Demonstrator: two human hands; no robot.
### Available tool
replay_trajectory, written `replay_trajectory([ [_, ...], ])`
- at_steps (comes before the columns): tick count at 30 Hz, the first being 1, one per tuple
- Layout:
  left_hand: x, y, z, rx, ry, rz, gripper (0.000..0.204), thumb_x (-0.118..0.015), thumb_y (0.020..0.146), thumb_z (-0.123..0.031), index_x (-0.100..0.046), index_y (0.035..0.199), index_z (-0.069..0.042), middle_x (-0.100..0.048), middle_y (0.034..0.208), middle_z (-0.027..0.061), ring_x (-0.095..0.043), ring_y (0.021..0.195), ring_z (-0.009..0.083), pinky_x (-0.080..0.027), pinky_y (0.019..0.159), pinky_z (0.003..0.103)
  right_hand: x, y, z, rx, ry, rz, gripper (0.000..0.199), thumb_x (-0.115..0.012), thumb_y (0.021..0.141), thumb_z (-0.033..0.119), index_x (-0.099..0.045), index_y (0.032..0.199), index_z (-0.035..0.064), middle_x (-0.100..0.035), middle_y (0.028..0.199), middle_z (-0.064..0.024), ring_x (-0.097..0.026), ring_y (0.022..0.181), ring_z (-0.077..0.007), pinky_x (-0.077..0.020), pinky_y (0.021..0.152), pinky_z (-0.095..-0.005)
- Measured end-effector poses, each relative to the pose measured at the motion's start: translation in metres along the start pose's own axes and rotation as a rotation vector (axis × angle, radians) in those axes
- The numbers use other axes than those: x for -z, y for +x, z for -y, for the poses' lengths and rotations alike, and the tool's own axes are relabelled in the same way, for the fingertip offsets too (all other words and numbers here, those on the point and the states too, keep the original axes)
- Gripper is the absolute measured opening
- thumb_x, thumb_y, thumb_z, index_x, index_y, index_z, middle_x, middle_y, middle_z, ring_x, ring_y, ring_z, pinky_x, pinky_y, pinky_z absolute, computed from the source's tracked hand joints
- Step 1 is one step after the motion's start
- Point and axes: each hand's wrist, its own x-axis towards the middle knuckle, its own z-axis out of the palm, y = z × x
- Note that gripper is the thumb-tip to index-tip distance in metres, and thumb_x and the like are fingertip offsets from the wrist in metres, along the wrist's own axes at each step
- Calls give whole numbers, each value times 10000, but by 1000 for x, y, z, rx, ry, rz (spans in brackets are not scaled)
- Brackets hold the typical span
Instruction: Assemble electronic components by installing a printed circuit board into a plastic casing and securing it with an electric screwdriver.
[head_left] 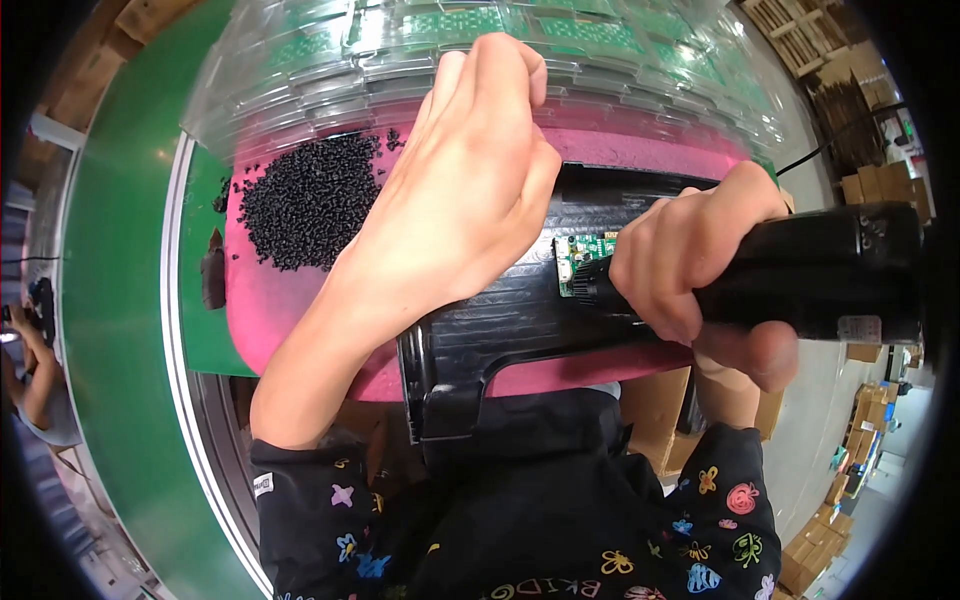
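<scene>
Nearest: right hand [700,265] wrapped tight round black power screwdriver [800,270], small pale label on its underside, tip lowered onto green circuit board [585,250]. Board seated in black plastic housing [520,320], directly ahead of the grip, just beside the knuckles. Left hand [470,180] arched above housing, fingers curled together; whether pinching anything, cannot tell. Housing flat on pink mat [290,300]. Farther left on mat, heap of small black screws [310,195]. Beyond, stacked clear plastic trays [300,90] holding more green boards. Far right, brown cardboard boxes [870,440] on floor.
</scene>
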Motion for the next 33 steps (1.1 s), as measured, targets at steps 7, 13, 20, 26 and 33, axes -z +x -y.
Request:
replay_trajectory([
  [7, -2, -7, 12, 50, 194, 172, 181, -539, 864, -28, -536, 1042, 8, -570, 980, 162, -549, 1002, 351, -442, 908, 431, -14, 1, 7, -151, -42, -138, 557, -751, 789, 544, -466, 961, 97, -486, 583, 47, -441, 455, -82, -365, 492, -248],
  [13, -1, -6, 12, 17, 292, 337, 213, -639, 852, -110, -595, 1035, -11, -610, 968, 156, -590, 975, 362, -483, 843, 450, 37, 5, 15, -99, 474, -455, 337, -577, 976, 332, -504, 1092, 24, -542, 730, -13, -565, 665, -122, -479, 727, -311],
  [20, 0, -6, 10, 46, 306, 521, 183, -656, 868, -168, -605, 909, 3, -611, 896, 179, -611, 877, 400, -502, 734, 475, 45, -28, 36, -131, 332, -748, 312, -569, 923, 146, -477, 1165, -28, -516, 1176, -167, -501, 1162, -280, -421, 1065, -550],
  [26, 19, -9, -13, 86, 273, 490, 137, -678, 834, -108, -644, 816, 24, -615, 721, 211, -589, 702, 433, -481, 638, 448, 2, -39, 77, 76, -630, 191, 177, -712, 680, 63, -626, 834, 48, -667, 764, -75, -650, 706, -222, -542, 678, -323],
  [33, 50, -43, -90, -142, 341, -63, 338, -610, 723, 139, -707, 1036, 60, -718, 936, 199, -711, 814, 272, -557, 738, 322, -4, -61, 91, 884, -1289, 56, 114, -637, 731, 187, -618, 833, 139, -598, 824, -13, -592, 747, -157, -513, 666, -314],
])
